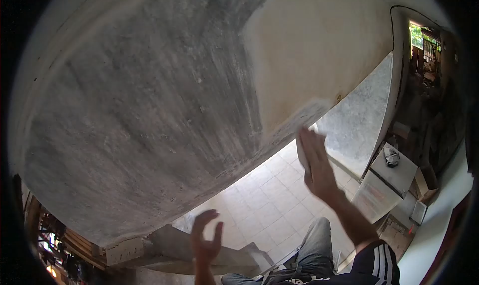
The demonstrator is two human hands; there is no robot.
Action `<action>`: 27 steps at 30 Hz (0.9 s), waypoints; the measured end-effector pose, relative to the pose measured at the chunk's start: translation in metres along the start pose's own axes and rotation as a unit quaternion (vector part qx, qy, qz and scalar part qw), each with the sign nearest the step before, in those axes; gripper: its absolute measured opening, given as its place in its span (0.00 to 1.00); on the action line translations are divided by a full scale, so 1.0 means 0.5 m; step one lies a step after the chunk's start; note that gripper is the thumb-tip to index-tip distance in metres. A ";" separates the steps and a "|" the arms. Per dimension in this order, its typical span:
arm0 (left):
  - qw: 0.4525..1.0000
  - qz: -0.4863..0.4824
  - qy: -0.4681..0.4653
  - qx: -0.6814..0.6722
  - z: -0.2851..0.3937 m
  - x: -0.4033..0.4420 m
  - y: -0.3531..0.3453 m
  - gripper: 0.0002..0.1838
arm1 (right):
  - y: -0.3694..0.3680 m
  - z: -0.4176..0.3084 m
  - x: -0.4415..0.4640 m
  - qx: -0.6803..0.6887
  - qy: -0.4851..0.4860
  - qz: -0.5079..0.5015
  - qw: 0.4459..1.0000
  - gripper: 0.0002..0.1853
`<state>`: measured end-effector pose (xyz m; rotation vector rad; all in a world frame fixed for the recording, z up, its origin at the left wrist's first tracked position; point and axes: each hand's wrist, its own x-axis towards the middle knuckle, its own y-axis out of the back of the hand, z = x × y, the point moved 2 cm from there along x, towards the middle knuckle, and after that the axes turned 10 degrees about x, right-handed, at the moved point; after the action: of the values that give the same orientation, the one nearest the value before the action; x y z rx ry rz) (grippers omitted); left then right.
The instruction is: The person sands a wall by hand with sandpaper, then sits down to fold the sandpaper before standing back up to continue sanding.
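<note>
My right hand is raised near the lower edge of the pale wall, its fingers stretched out and slightly blurred. Nothing can be made out in it. Lower and to the left, my left hand is held up with its thumb and curved fingers apart, nothing in it. It is below the wall's bottom edge and does not touch it. A broad patch of streaky grey coating covers the wall's left part. A smaller grey patch lies along the edge just above my right hand.
Far below is a tiled floor. At the right stand a white box-like cabinet with a crumpled bag on it and an open cardboard box. A wooden structure shows at the lower left.
</note>
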<state>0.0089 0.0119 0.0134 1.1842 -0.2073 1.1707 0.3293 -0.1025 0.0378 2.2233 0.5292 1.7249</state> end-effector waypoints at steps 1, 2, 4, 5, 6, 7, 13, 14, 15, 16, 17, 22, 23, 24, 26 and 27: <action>1.000 0.004 -0.003 -0.004 -0.001 0.005 -0.009 0.10 | 0.005 0.000 0.010 -0.004 0.004 0.003 1.000 0.36; 0.998 0.042 -0.046 -0.003 -0.004 0.032 0.003 0.10 | 0.012 0.011 0.061 -0.029 0.026 0.028 0.999 0.34; 0.982 0.105 -0.146 0.060 -0.006 0.072 0.076 0.10 | 0.044 -0.028 0.170 -0.085 0.071 0.064 0.992 0.31; 0.975 0.126 -0.164 0.080 -0.009 0.089 0.088 0.10 | 0.045 -0.028 0.219 -0.126 0.097 0.100 0.982 0.31; 0.976 0.138 -0.148 0.085 -0.011 0.104 0.095 0.10 | 0.045 -0.028 0.265 -0.166 0.122 0.135 0.969 0.31; 0.976 0.148 -0.131 0.090 -0.013 0.117 0.100 0.10 | 0.047 -0.024 0.311 -0.198 0.122 0.152 0.961 0.31; 0.966 0.172 -0.162 0.104 -0.044 0.137 0.093 0.08 | -0.001 -0.040 0.427 -0.379 0.014 0.150 0.913 0.32; 0.965 0.169 -0.172 0.102 -0.048 0.135 0.090 0.08 | -0.022 -0.065 0.406 -0.384 0.000 0.138 0.913 0.32; 0.967 0.171 -0.168 0.090 -0.052 0.133 0.088 0.08 | -0.038 -0.080 0.384 -0.389 -0.013 0.125 0.913 0.32; 0.968 0.173 -0.165 0.079 -0.055 0.132 0.087 0.08 | -0.048 -0.084 0.366 -0.364 0.019 0.132 0.922 0.33; 0.969 0.176 -0.160 0.068 -0.058 0.133 0.085 0.08 | -0.043 -0.080 0.370 -0.366 0.024 0.135 0.921 0.33; 0.967 0.172 -0.175 0.070 -0.058 0.134 0.088 0.08 | -0.010 -0.050 0.431 -0.405 -0.038 0.114 0.906 0.32; 0.966 0.176 -0.176 0.073 -0.054 0.134 0.090 0.07 | -0.012 -0.063 0.427 -0.415 -0.052 0.100 0.903 0.32; 0.968 0.174 -0.172 0.063 -0.058 0.132 0.089 0.08 | -0.017 -0.088 0.416 -0.425 -0.067 0.087 0.899 0.32; 0.969 0.175 -0.167 0.043 -0.069 0.130 0.087 0.08 | -0.028 -0.113 0.384 -0.448 -0.057 0.055 0.891 0.33; 0.969 0.178 -0.167 0.045 -0.069 0.132 0.084 0.07 | -0.039 -0.113 0.365 -0.460 -0.029 0.035 0.887 0.33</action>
<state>-0.0098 0.0752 0.0680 1.4632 -0.6504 1.2925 0.3128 -0.0037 0.2015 1.5784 -0.3519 1.4641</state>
